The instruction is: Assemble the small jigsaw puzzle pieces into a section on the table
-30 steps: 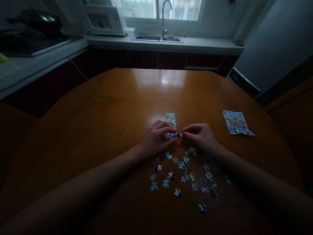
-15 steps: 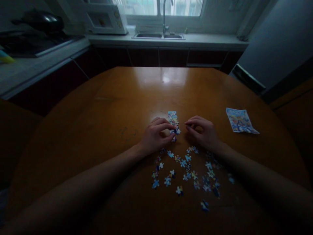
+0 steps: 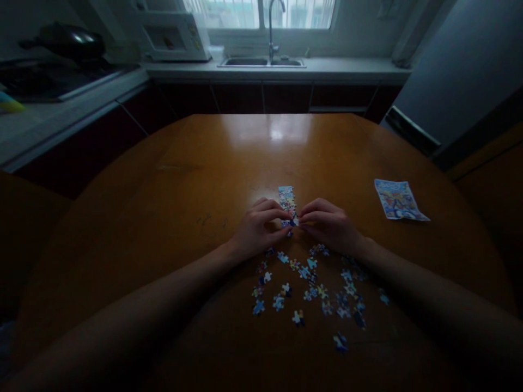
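Note:
A narrow strip of joined jigsaw puzzle (image 3: pixel 286 197) lies on the table in front of me. My left hand (image 3: pixel 265 222) reaches over its lower left part, with thumb and fingertips closed on the strip. My right hand (image 3: pixel 327 222) is at the strip's lower right edge, its thumb and fingers pinched on a small pale puzzle piece (image 3: pixel 296 222) that touches the strip. The fingertips partly hide this spot. Many loose puzzle pieces (image 3: pixel 304 272) are scattered nearer to me, below both hands.
A creased picture sheet (image 3: pixel 400 200) lies at the right on the brown wooden table (image 3: pixel 204 158). Beyond the table run a counter with a sink (image 3: pixel 261 62), a microwave (image 3: pixel 174 38) and, at the left, a stove with a black pan (image 3: pixel 73 42). A fridge (image 3: pixel 457 71) stands at the right.
My right hand has moved left from beside the strip to its lower right edge. My left hand stays at the strip. The whole view has shifted slightly.

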